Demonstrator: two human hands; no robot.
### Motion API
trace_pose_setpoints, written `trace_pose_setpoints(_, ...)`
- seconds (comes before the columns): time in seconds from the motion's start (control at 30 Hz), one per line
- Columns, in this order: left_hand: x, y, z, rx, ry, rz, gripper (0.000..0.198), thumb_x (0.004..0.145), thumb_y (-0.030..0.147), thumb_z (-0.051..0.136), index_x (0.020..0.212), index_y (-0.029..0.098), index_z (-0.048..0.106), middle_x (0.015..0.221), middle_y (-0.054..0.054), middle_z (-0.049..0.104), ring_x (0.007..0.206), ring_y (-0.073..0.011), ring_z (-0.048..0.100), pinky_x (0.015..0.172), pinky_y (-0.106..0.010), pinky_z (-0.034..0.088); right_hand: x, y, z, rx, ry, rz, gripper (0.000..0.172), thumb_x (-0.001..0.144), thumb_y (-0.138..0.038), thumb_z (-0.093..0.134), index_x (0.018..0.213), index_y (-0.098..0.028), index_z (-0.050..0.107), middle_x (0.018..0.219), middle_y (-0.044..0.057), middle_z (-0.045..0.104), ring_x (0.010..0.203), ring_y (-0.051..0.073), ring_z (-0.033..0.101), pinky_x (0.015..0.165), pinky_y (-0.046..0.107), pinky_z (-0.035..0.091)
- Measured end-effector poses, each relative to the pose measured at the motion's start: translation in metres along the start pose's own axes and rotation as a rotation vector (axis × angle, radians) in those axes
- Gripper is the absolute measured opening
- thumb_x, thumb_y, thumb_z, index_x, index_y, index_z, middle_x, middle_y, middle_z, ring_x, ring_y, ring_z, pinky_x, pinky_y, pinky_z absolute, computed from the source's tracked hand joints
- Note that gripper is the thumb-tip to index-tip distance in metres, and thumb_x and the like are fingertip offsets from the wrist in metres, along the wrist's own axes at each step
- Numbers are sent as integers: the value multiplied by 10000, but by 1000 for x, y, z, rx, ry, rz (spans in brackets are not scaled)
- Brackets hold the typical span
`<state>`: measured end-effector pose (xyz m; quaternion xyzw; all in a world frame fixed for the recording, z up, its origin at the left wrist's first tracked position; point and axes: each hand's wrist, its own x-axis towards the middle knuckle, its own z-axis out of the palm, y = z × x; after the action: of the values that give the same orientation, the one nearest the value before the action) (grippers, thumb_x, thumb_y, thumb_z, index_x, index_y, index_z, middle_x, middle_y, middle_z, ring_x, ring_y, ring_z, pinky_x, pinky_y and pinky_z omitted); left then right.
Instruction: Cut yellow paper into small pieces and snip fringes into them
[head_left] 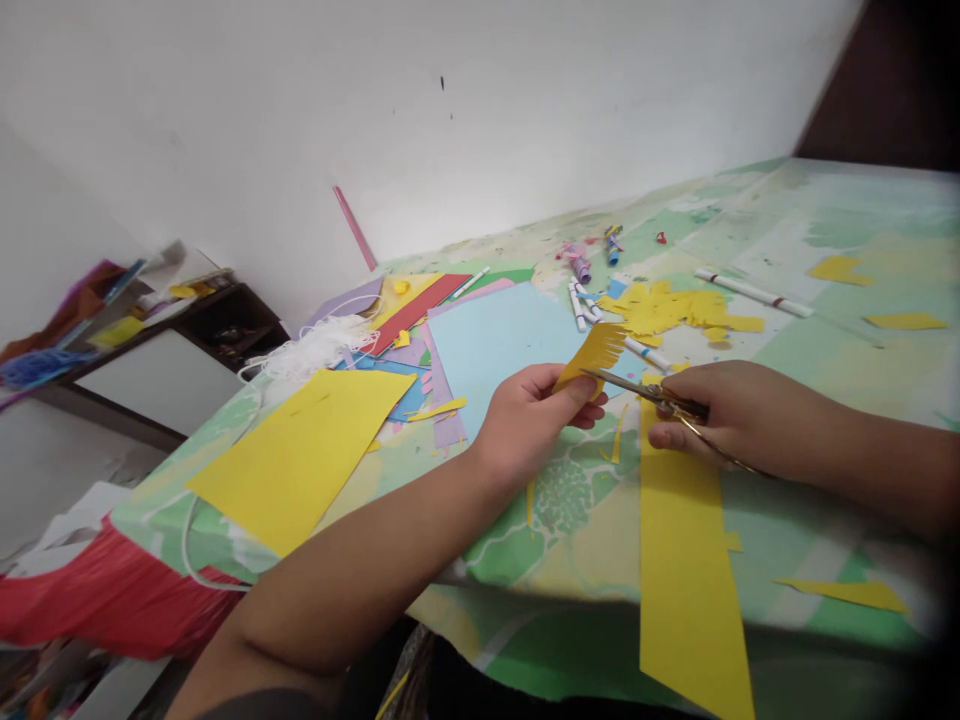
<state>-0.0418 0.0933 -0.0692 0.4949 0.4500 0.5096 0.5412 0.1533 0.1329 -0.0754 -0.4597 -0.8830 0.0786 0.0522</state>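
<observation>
Scissors (pixel 658 397) sat in the right grip (pixel 739 402), fingers closed about their handles, blades pointing between nine and ten o'clock over a fringed yellow paper strip (pixel 587 357). The left grip (pixel 534 408) pinched that strip. Fringe-snipping seemed the step in hand; another snip would call for a steady pinch, thumb clear of the nearby tips. From the strip, fringed yellow scraps (pixel 664 308) lay at two o'clock on the cloth-covered worktop (pixel 847 350), a longer yellow strip (pixel 690 560) at five.
</observation>
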Motion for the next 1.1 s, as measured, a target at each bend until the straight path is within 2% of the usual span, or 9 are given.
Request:
trace_pose_setpoints(0.43,-1,0,3,-18,10,-1,153,669,288,647,708,145,609,628,1,627,540,-74,573,584,-228,477,1,0,1,-1,21,-7,488,695,-690,350,558,-222,362,523,5,472,491,143,402,461,256,235)
trace_pose_setpoints(0.83,-2,0,0,85,15,-5,184,681,331,633,742,158,617,687,-16,650,552,-84,570,605,-253,470,-2,-4,-3,16,6,-8,470,711,-664,368,560,-219,363,548,20,477,520,156,404,483,266,241)
trace_pose_setpoints(1.1,-3,3,1,49,6,-27,182,677,323,638,722,148,614,656,-9,641,552,-83,579,598,-238,478,-1,-5,-3,7,16,-5,462,724,-650,368,569,-214,377,551,17,471,524,149,400,486,261,240)
